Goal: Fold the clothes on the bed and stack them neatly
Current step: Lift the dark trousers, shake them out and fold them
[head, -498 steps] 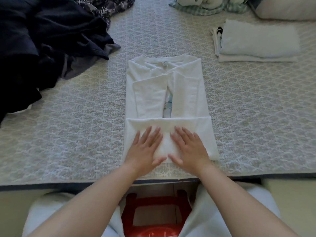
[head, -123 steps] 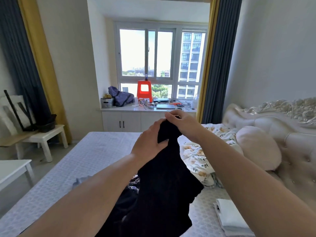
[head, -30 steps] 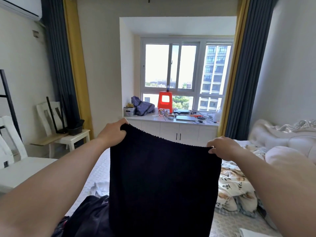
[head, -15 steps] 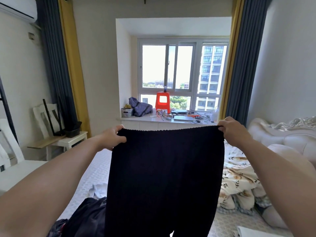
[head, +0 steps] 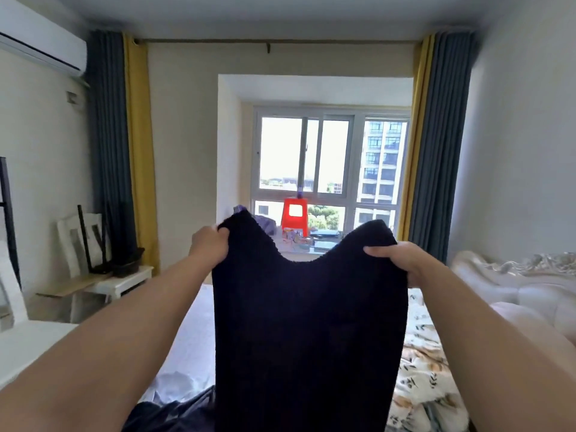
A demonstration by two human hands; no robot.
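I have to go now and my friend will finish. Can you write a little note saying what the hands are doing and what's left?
Left hand grips one top corner of the dark knit garment; right hand grips the other. It hangs in the air over the bed, top edge sagging in the middle.
Done: nothing folded shows in this view.
Left: lay this garment flat, fold it, stack it, then fold the dark clothes pile below.

You've got a bright bay window [head: 330, 157], grey-and-yellow curtains [head: 436, 145] both sides, wall AC unit [head: 40, 48], white chair [head: 84, 241] left.
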